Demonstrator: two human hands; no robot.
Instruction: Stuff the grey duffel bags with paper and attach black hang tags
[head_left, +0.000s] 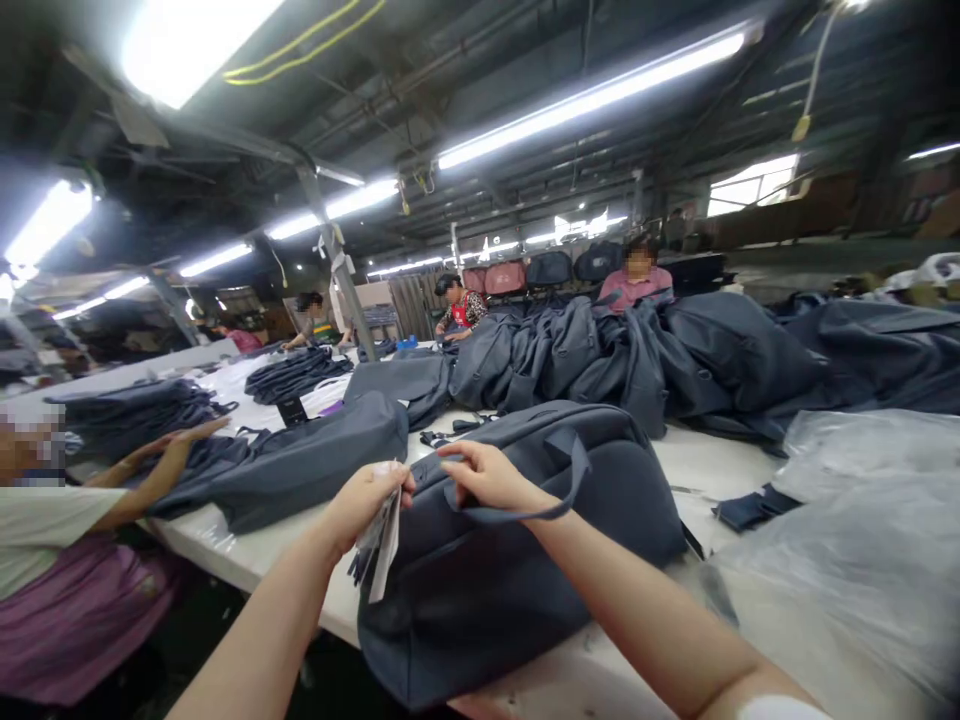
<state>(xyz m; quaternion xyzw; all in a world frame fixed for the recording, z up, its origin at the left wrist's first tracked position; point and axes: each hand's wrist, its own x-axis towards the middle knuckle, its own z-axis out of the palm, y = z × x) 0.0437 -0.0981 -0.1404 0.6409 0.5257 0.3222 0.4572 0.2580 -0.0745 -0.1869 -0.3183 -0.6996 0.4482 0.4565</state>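
Note:
A dark blue-grey bag [517, 580] stands in front of me at the table's near edge, bulging and tilted. At its left end my left hand [375, 500] is closed, pinching white hang tags [386, 550] that dangle down the side, with dark cords beside them. Through the loop of the bag's strap handle [577, 470] reaches my right forearm. My right hand [487, 478] is just above the bag's top, close to the left one, its fingers curved and apart with nothing seen in them.
A heap of dark bags [585, 350] lies across the table behind. Another flat bag [322, 460] is to the left, near a co-worker's arms [161, 455]. Clear plastic bags [847, 540] cover the right side. Several people sit farther back.

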